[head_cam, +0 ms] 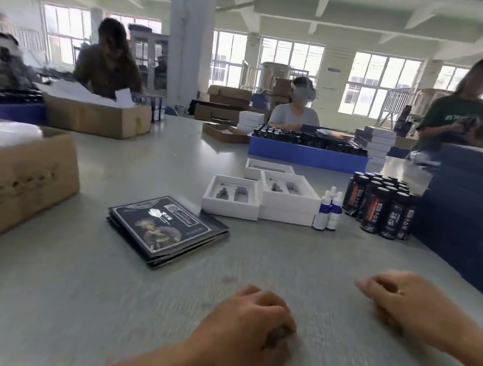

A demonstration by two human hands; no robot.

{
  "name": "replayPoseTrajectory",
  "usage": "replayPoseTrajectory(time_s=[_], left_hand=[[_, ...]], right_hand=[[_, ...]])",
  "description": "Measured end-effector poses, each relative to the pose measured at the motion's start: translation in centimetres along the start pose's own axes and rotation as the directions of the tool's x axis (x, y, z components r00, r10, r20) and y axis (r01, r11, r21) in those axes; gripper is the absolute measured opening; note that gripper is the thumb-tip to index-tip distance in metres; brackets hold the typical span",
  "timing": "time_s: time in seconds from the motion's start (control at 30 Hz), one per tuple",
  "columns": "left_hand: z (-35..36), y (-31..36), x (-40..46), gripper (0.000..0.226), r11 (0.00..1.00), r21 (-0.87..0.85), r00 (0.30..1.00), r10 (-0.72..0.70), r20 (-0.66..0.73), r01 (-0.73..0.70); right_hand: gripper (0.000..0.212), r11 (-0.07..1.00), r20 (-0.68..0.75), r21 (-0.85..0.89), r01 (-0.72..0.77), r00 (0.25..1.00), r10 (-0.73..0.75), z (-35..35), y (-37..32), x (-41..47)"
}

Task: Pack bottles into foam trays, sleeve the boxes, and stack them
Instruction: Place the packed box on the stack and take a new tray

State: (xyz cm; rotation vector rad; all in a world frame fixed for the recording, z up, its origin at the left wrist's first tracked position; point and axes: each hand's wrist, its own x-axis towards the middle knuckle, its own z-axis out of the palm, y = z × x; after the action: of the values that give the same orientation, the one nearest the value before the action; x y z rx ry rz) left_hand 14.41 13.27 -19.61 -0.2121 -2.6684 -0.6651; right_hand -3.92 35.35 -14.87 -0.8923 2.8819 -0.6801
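Hands lie low on the grey table (91, 301), both nearer the camera than the stack of dark printed sleeves (166, 229), which serves as the landmark here. The left hand (253, 325) sits to the near right of that stack, fingers loosely curled, with nothing visible in it. The right hand (407, 301) lies farther right, fingers also loosely curled and holding nothing. Beyond the sleeves and to their right stand white foam trays (232, 195), open, with grey cut-outs showing; one more tray box (290, 194) rests on another white box just beside. Right of these stand small white dropper bottles (328, 210), then a cluster of dark bottles (379, 205). Farther right again rises a stack of navy boxes (473, 214). Left of the sleeves sits a cardboard carton (11, 186). Far behind them lies a blue bin (307, 155) full of dark bottles, with other people at work beyond.
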Motion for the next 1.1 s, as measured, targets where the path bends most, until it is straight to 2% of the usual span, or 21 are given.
replayPoseTrajectory(time_s=[0.03, 0.1, 0.2, 0.3, 0.4, 0.57, 0.67, 0.83, 0.97, 1.03, 1.1], left_hand=[[0.0, -0.2, 0.2, 0.026, 1.000, -0.015, 1.000, -0.016, -0.001, 0.016], [-0.2, -0.5, 0.7, 0.031, 0.997, -0.058, 0.999, -0.045, 0.013, 0.045], [-1.1, -1.7, 4.4, 0.039, 0.994, 0.100, 0.997, -0.046, -0.058, 0.052], [-1.9, -3.6, 11.2, 0.047, 0.957, 0.269, 0.984, -0.060, -0.171, 0.105], [-1.6, -6.1, 17.3, 0.058, 0.894, 0.383, 0.960, -0.153, -0.233, 0.235], [0.4, -9.5, 21.9, 0.064, 0.766, 0.566, 0.952, -0.221, -0.213, 0.304], [1.0, -10.3, 22.3, 0.060, 0.741, 0.610, 0.957, -0.162, -0.243, 0.280], [-0.1, -8.1, 18.8, 0.054, 0.795, 0.569, 0.971, -0.106, -0.213, 0.212], [-0.8, -5.2, 11.0, 0.055, 0.823, 0.568, 0.978, 0.107, -0.181, 0.016], [-0.5, -4.2, 7.3, 0.043, 0.849, 0.520, 0.963, 0.212, -0.167, -0.097], [-0.2, -3.6, 5.3, 0.039, 0.868, 0.470, 0.961, 0.245, -0.130, -0.157]], right_hand=[[0.042, 1.000, 0.019, -0.026, 0.002, 1.000, -0.001, 1.1, -0.5, 0.9], [0.036, 0.986, -0.073, -0.163, -0.028, 0.997, 0.017, 3.0, -0.8, 2.1], [0.037, 0.957, -0.253, -0.277, -0.089, 0.967, 0.017, 4.8, -0.4, 2.5], [0.035, 0.961, -0.263, -0.269, -0.070, 0.965, -0.003, 5.1, -0.1, 2.5], [0.034, 0.969, -0.266, -0.236, -0.075, 0.964, 0.010, 5.1, -0.4, 2.5], [0.036, 0.981, -0.258, -0.180, -0.073, 0.966, 0.024, 5.1, -0.2, 2.8], [0.038, 0.983, -0.256, -0.167, -0.074, 0.966, 0.029, 5.1, -0.3, 3.0], [0.037, 0.981, -0.266, -0.182, -0.068, 0.964, 0.017, 5.0, -0.4, 2.8], [0.035, 0.977, -0.286, -0.203, -0.069, 0.958, 0.008, 5.2, -0.2, 2.9], [0.035, 0.973, -0.292, -0.219, -0.079, 0.956, 0.012, 5.3, -0.2, 2.9], [0.034, 0.967, -0.298, -0.238, -0.090, 0.955, 0.016, 5.2, -0.3, 2.8]])
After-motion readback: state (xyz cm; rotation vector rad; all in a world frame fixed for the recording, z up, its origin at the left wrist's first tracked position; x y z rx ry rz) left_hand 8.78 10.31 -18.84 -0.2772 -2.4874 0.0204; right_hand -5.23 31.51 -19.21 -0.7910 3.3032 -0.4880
